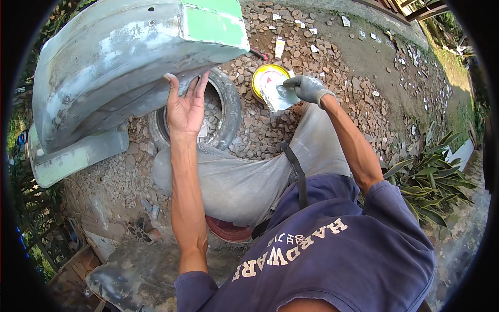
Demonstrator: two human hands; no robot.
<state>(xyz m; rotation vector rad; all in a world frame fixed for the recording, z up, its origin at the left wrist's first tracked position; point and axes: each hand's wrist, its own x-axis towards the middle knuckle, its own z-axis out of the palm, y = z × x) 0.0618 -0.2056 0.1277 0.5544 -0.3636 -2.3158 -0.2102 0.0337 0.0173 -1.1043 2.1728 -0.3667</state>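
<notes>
My left hand (pixel 187 110) is bare, with its palm turned up and its fingers spread at the lower edge of a large curved grey body panel (pixel 112 67). The fingertips look to be against that edge, though contact is hard to tell. The panel has whitish sanded patches and a light green end. My right hand (pixel 310 89), in a grey glove, pinches a flat silvery sheet (pixel 279 98). That sheet is tilted over a round, yellow-rimmed tin (pixel 255 83) and hides part of it.
Beneath the panel lies a tyre (pixel 228 119) on broken stones. A small white and yellow tube (pixel 279 49) and a red-handled tool (pixel 258 52) lie beyond the tin. Leafy plants (pixel 434 182) grow at the right. A reddish round seat (pixel 227 230) is under me.
</notes>
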